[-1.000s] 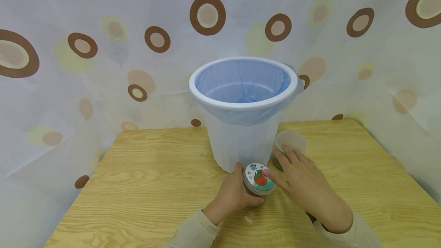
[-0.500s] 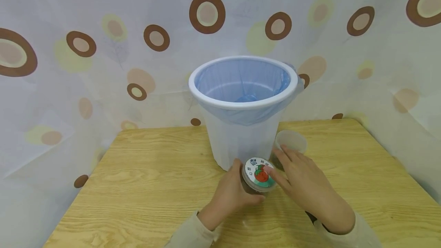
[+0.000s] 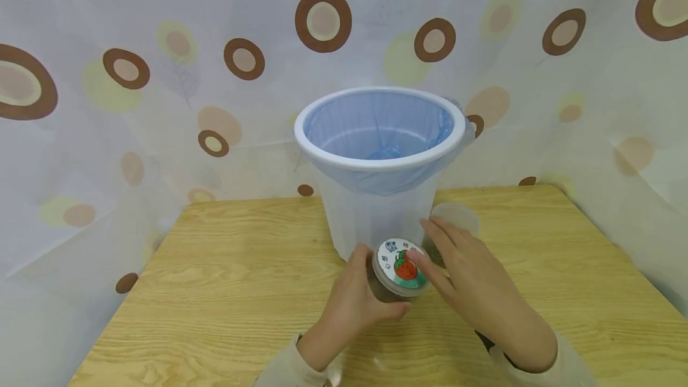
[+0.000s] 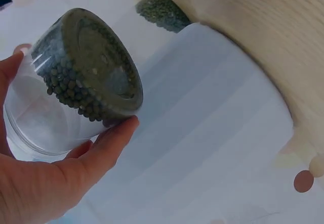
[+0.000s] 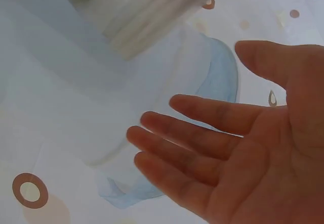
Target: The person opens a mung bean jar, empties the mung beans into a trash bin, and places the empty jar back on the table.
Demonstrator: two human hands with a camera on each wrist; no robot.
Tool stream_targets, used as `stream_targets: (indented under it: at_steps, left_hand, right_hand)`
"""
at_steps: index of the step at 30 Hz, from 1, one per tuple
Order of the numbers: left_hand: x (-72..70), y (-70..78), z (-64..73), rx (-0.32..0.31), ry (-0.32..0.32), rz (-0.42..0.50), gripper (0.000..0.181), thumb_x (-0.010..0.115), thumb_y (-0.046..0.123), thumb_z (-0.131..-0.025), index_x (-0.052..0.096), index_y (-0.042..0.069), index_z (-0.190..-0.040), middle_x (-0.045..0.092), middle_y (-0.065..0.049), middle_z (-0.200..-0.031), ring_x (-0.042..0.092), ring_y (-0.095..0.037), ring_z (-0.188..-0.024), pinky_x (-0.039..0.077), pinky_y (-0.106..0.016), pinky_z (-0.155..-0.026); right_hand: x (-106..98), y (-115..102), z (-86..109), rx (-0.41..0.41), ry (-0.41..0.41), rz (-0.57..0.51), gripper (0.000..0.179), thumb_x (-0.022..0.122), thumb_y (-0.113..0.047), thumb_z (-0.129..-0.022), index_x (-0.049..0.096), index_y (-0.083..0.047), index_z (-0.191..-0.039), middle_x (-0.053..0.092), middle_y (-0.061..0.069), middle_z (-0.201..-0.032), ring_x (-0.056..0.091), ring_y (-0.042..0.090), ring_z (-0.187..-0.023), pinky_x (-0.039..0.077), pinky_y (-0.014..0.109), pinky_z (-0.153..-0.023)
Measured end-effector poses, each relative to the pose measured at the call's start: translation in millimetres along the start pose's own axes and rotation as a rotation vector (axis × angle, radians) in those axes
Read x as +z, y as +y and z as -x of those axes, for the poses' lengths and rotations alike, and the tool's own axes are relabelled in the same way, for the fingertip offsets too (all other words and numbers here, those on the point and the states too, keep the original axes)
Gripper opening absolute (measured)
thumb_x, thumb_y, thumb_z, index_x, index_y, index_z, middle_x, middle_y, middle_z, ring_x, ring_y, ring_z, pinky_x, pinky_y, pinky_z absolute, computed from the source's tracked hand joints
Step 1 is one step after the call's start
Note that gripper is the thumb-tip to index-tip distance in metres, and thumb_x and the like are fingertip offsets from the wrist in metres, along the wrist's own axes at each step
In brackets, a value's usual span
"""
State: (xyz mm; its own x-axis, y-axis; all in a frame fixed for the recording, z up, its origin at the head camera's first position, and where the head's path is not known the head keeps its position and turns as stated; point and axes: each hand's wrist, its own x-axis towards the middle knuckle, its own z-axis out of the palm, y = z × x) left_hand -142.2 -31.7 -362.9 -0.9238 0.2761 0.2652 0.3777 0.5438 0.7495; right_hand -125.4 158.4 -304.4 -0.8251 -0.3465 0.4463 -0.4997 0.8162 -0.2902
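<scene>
My left hand (image 3: 352, 297) grips a clear jar (image 4: 83, 77) of small green beans between thumb and fingers. The jar's round lid (image 3: 400, 263) carries a tomato picture, and the jar hangs tilted above the table. Beside it, my right hand (image 3: 478, 282) is spread with straight fingers; its thumb overlaps the lid's edge in the head view. The right wrist view shows that palm (image 5: 263, 158) bare, apart from the blurred jar. Behind the right hand stands a second clear container (image 3: 457, 218), partly hidden, with similar green beans (image 4: 162, 11) low in it.
A white bin (image 3: 376, 214) with a blue plastic liner (image 3: 376, 115) over its rim stands just behind the hands. All of this is on a wooden tabletop (image 3: 242, 291). A patterned sheet (image 3: 177, 100) hangs along the back and sides.
My left hand has raised the jar and shifted it slightly left, tilting it further. The right hand's fingers have moved a little up and left. The bin has stayed put.
</scene>
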Motion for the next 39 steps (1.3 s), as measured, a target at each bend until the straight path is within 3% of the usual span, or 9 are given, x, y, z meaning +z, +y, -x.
stream_targets:
  at_steps: [7, 16, 22, 33, 39]
  left_hand:
    - [-6.4, 10.8, 3.9, 0.080, 0.092, 0.001, 0.071, 0.090, 0.022, -0.062, 0.041, 0.010, -0.113, 0.055, 0.000, -0.108, 0.057, -0.016, -0.097, 0.050, -0.034, -0.084]
    - [-10.2, 22.6, 5.6, 0.198, 0.242, -0.003, 0.078, 0.090, 0.027, -0.060, 0.040, 0.007, -0.116, 0.056, -0.002, -0.105, 0.058, -0.015, -0.091, 0.052, -0.031, -0.077]
    - [-10.6, 28.9, 4.0, 0.260, 0.324, 0.015, 0.079, 0.090, 0.026, -0.059, 0.041, 0.006, -0.118, 0.056, -0.004, -0.106, 0.058, -0.016, -0.092, 0.054, -0.033, -0.075]
    - [-9.0, 37.2, 3.8, 0.309, 0.428, 0.044, 0.085, 0.089, 0.015, -0.051, 0.041, 0.005, -0.120, 0.056, -0.004, -0.107, 0.057, -0.017, -0.100, 0.053, -0.037, -0.082]
    - [-8.0, 36.8, 3.9, 0.371, 0.479, 0.029, 0.090, 0.093, 0.024, -0.053, 0.040, 0.002, -0.122, 0.054, -0.006, -0.110, 0.055, -0.016, -0.101, 0.052, -0.034, -0.084]
  right_hand:
    - [0, -4, -1.3, -0.099, 0.156, -0.043, 0.056, 0.060, -0.033, -0.095, 0.047, 0.004, -0.135, 0.051, 0.020, -0.134, 0.048, 0.036, -0.122, 0.044, 0.052, -0.095]
    - [-2, -12, -5.0, -0.210, 0.327, -0.112, 0.065, 0.047, -0.051, -0.096, 0.048, 0.000, -0.138, 0.050, 0.015, -0.137, 0.048, 0.029, -0.124, 0.044, 0.040, -0.097]
    - [-2, -18, -6.6, -0.241, 0.372, -0.176, 0.070, 0.044, -0.053, -0.096, 0.044, 0.001, -0.140, 0.047, 0.019, -0.139, 0.046, 0.033, -0.125, 0.031, 0.019, -0.107]
    - [3, -27, -7.8, -0.203, 0.436, -0.225, 0.088, 0.052, -0.059, -0.090, 0.033, 0.008, -0.143, 0.045, 0.023, -0.139, 0.041, 0.038, -0.127, 0.028, 0.023, -0.109]
    - [6, -30, -7.4, -0.157, 0.417, -0.263, 0.095, 0.056, -0.063, -0.084, 0.031, 0.007, -0.144, 0.043, 0.021, -0.141, 0.041, 0.036, -0.127, 0.030, 0.021, -0.106]
